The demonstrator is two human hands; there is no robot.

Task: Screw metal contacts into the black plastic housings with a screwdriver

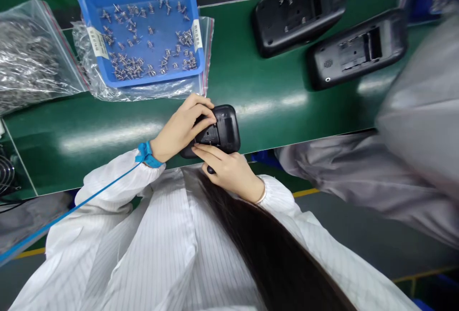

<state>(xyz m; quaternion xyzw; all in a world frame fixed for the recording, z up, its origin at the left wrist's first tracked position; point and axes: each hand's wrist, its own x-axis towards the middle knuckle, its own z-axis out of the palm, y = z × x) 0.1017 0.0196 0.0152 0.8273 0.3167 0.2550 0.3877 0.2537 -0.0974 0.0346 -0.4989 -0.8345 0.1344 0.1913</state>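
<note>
A black plastic housing (229, 129) with an open battery compartment lies on the green bench close to my body. My left hand (186, 122), with a blue wrist strap (147, 154) at its wrist, is bent over the housing's left part, thumb and fingers closed on it by the compartment. Anything small between those fingertips is hidden. At the housing's near edge is my right hand (231, 170), its fingers closed and the forefinger reaching to the compartment. A black rounded tool end (211, 170) sticks out of that hand; the rest of the tool is covered.
Beyond my hands stands a blue tray (143, 81) of small metal springs, on a clear plastic bag. A zip bag (32, 58) full of metal parts lies at left. Two more black housings (299, 12) sit at upper right. A person in grey (423, 105) is close on the right.
</note>
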